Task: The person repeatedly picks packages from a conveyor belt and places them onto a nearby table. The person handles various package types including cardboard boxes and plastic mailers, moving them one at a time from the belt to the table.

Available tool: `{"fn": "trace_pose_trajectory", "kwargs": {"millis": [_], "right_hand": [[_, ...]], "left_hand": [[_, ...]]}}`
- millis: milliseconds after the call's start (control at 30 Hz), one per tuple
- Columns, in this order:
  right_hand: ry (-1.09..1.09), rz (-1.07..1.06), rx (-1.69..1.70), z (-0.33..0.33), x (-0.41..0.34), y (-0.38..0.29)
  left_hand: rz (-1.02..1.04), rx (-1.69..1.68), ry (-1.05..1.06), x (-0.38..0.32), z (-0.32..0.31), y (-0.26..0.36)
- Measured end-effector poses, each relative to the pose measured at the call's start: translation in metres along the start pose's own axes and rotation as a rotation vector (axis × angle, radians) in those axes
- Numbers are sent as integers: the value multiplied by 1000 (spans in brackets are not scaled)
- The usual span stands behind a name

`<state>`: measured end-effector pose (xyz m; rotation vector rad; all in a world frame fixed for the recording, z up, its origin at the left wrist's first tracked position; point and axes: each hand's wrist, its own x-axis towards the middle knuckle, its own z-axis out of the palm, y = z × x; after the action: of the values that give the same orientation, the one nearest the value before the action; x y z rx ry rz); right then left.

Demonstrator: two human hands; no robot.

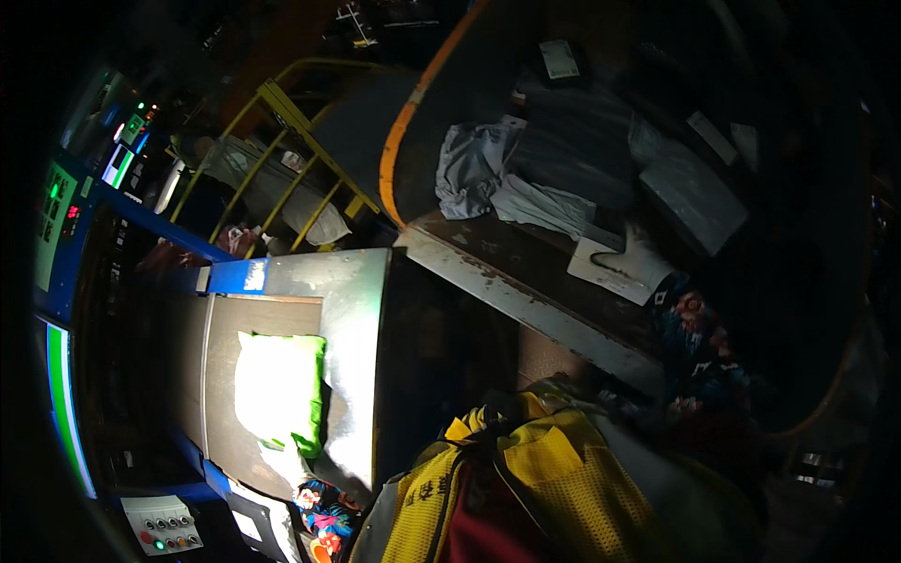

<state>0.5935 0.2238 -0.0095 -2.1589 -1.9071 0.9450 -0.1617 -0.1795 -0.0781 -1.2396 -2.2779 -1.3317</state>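
Observation:
A glaringly lit bright package with green edges [281, 387] lies over the metal-edged work table on the left. My left hand [287, 461], washed out by the light, grips its lower edge; the fingers are hard to make out. On the right, my right hand [639, 257], in what looks like a pale glove, is over a flat white packet [598, 271] at the edge of a dark chute. Whether its fingers close on the packet is unclear. Grey plastic mailers [468, 169] and a clear-wrapped parcel [697, 200] lie beyond that hand.
The chute's worn metal lip [493, 288] and orange rim [389, 155] border the parcels. A yellow rail cage [295, 112] holding bags stands behind. A push-button box [162, 524] and a lit screen [67, 408] are at left. The table's metal edge [359, 338] faces a dark gap.

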Motion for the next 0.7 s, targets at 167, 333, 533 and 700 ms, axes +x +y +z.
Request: {"fn": "trace_pose_trajectory", "kwargs": {"millis": [167,333,533,700], "right_hand": [[-185,146,-390,12,45,86],[-226,-201,265,11,47,85],[-368,-358,643,23,9,126],[-361,-287,244,34,-51,26]], "left_hand": [[-169,141,-114,-1,91,238],[165,355,-260,-41,172,188],[237,429,-188,-34,187,199],[1,-12,-455,-45,185,279]]}}
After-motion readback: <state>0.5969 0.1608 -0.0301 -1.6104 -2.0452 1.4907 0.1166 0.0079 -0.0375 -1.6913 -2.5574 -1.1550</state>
